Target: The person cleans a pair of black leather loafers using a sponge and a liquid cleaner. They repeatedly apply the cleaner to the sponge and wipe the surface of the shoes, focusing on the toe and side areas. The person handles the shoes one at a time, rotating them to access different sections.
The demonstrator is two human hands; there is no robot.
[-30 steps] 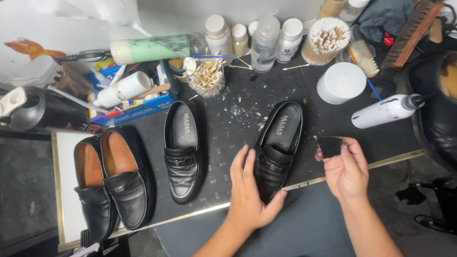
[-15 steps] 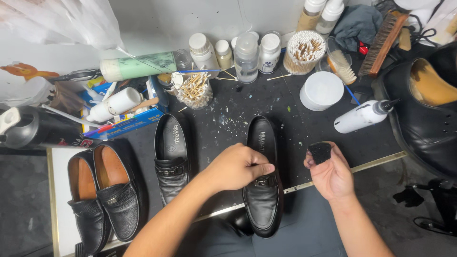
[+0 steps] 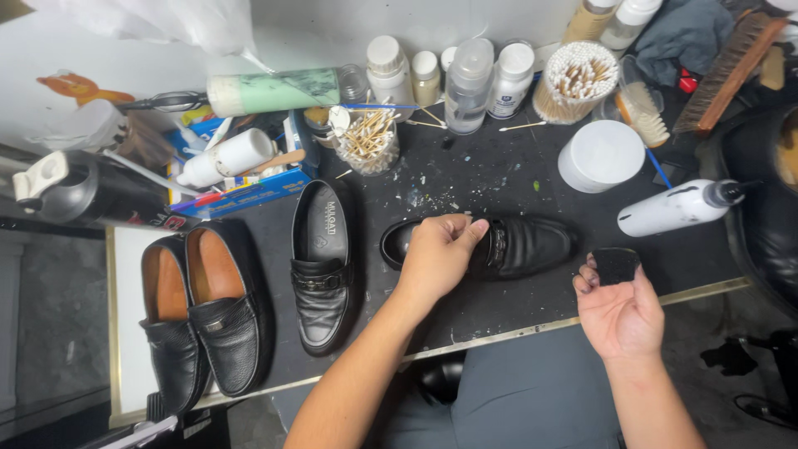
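A: Black loafer [image 3: 515, 246] under the left hand [image 3: 438, 254], glossy, with a silver-grey metal bit across the vamp. Small black sponge [image 3: 616, 264] pinched in the right hand [image 3: 619, 312].

B: Same black on the loafer at 9 o'clock of it [image 3: 320, 266], grey insole though. Further out at 8 o'clock, black pebbled pair [image 3: 199, 312] with tan-orange linings.

A: Tabletop [image 3: 490, 179] black too, speckled with pale flecks. White tub [image 3: 601, 155] at 1 o'clock, white spray bottle [image 3: 677, 208] with a black nozzle at 3.

B: Pale green roll [image 3: 273, 91] with dark smudges up at 11. Cotton swabs [image 3: 579, 79] white-tipped, tan-stemmed, at 12.
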